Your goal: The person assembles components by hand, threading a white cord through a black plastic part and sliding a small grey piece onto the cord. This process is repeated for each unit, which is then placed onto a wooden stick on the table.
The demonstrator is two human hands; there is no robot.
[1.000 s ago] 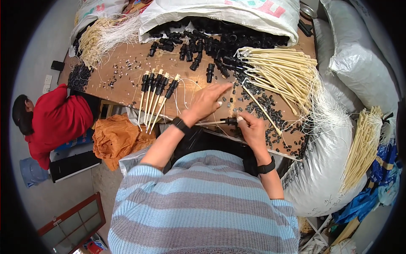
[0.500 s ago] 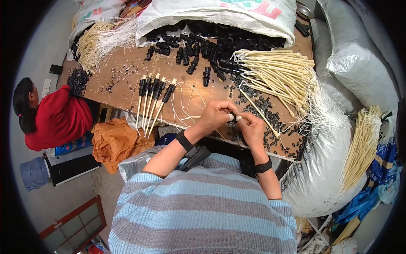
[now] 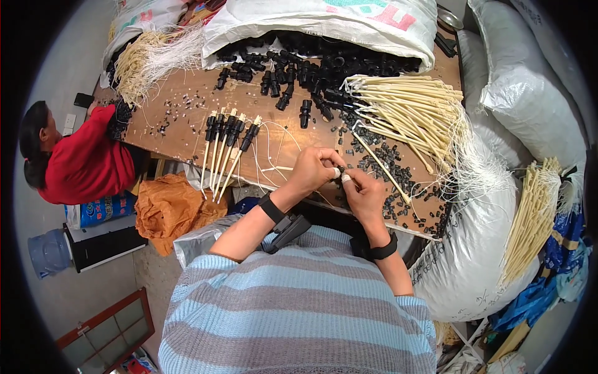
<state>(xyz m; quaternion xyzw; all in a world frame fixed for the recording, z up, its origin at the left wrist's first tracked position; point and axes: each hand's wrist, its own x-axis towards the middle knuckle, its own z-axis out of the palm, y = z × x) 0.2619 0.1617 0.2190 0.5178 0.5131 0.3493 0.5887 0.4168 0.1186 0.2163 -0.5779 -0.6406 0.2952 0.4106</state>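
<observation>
My left hand (image 3: 313, 171) and my right hand (image 3: 364, 194) meet over the table's near edge, fingers pinched closed on a small black plastic piece (image 3: 341, 170). Fingertips hide most of that piece. White covers wrap some of my fingertips. Just left of my left hand a short length of cream tube (image 3: 278, 168) shows, with thin white cords around it. Several cream tubes with black connectors (image 3: 233, 132) lie side by side to the left. Right of my hands, small black pieces (image 3: 395, 167) are scattered around a single cream tube (image 3: 383, 166).
A bundle of cream tubes (image 3: 408, 109) with white cords lies at right. Black connectors (image 3: 305, 75) spill from a white sack (image 3: 324, 22) at the back. Stuffed sacks (image 3: 483, 249) flank the table's right. A person in red (image 3: 90, 159) sits at left beside an orange bag (image 3: 165, 209).
My right hand has shifted slightly left, closer to my left fingertips. The person in red has leaned forward and now reaches an arm to the table's left corner.
</observation>
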